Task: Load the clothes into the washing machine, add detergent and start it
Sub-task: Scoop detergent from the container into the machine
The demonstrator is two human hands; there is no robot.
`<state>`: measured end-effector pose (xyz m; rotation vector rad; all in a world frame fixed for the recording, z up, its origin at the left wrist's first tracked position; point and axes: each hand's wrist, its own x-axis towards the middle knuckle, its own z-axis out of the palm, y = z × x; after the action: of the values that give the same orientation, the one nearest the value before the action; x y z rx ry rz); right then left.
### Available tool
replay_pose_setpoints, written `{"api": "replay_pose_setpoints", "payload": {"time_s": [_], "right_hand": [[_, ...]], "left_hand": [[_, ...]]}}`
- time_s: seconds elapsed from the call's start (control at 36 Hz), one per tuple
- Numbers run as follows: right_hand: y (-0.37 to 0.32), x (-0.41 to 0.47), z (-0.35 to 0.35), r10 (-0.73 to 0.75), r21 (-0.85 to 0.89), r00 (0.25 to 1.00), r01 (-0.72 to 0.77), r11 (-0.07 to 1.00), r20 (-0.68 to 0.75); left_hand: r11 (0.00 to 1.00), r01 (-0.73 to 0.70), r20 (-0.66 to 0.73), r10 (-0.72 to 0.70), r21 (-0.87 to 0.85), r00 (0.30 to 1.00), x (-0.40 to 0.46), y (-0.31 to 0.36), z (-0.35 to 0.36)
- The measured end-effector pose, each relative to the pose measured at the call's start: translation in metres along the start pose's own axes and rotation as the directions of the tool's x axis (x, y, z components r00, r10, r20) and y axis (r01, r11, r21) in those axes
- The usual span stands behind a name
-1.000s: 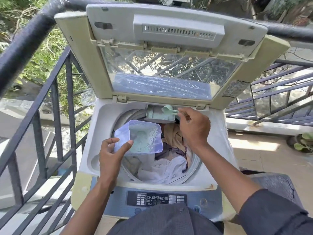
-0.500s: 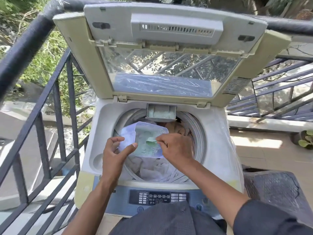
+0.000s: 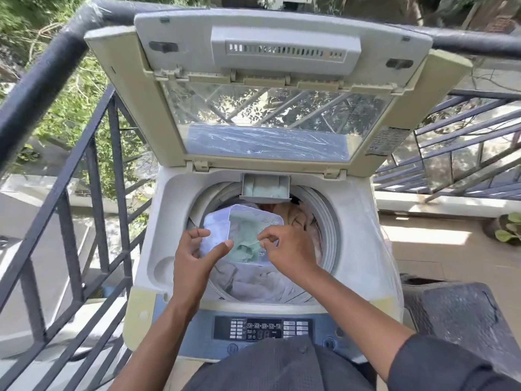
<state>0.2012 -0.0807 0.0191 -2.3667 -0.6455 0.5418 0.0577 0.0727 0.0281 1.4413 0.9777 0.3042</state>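
Note:
A top-loading washing machine [image 3: 363,249] stands with its lid [image 3: 276,88] raised. Clothes [image 3: 262,283] in white, pale and tan fill the drum. The detergent drawer [image 3: 265,187] at the drum's back rim is pulled out and holds pale green powder. My left hand [image 3: 194,261] holds a clear plastic detergent tub [image 3: 242,230] over the drum, gripping its left side. My right hand [image 3: 284,249] reaches into the tub, fingertips pinched at the green scoop [image 3: 245,246] lying in the powder. The control panel [image 3: 262,328] lies at the front edge.
A black metal railing [image 3: 56,193] runs close along the left and behind the machine. On the right are a tiled balcony floor, a dark mottled covered object [image 3: 462,320] and a potted plant [image 3: 507,230].
My right hand has come back from the detergent drawer with the green scoop and now dips into the tub. The tub has tilted flatter over the drum.

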Motion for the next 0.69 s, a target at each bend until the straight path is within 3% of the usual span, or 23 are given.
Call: {"api": "replay_pose_setpoints", "payload": {"time_s": [0.08, 0.22, 0.39, 0.47, 0.56, 0.69], "right_hand": [[-0.002, -0.001, -0.006, -0.112, -0.11, 0.989, 0.101, 0.989, -0.097], [-0.007, -0.003, -0.012, -0.405, -0.326, 0.896, 0.333, 0.885, -0.184], [-0.007, -0.005, -0.009, -0.551, -0.406, 0.804, 0.436, 0.803, -0.224], [-0.006, -0.005, -0.005, -0.562, -0.396, 0.791, 0.448, 0.802, -0.242], [-0.007, -0.006, -0.005, -0.502, -0.306, 0.83, 0.426, 0.851, -0.241], [-0.005, -0.003, -0.003, -0.404, -0.171, 0.912, 0.388, 0.906, -0.072]], "left_hand": [[1.0, 0.006, -0.012, -0.006, 0.006, 1.0, 0.001, -0.001, 0.0], [1.0, 0.013, -0.008, -0.013, 0.005, 1.0, 0.003, -0.002, -0.001], [1.0, 0.017, 0.002, -0.017, -0.007, 1.0, 0.002, 0.002, 0.002], [1.0, 0.019, 0.006, -0.019, -0.002, 1.0, 0.002, 0.004, 0.003], [1.0, 0.013, 0.003, -0.013, -0.001, 1.0, 0.002, 0.003, 0.002], [1.0, 0.009, 0.005, -0.009, -0.001, 1.0, 0.002, 0.002, 0.001]]}}
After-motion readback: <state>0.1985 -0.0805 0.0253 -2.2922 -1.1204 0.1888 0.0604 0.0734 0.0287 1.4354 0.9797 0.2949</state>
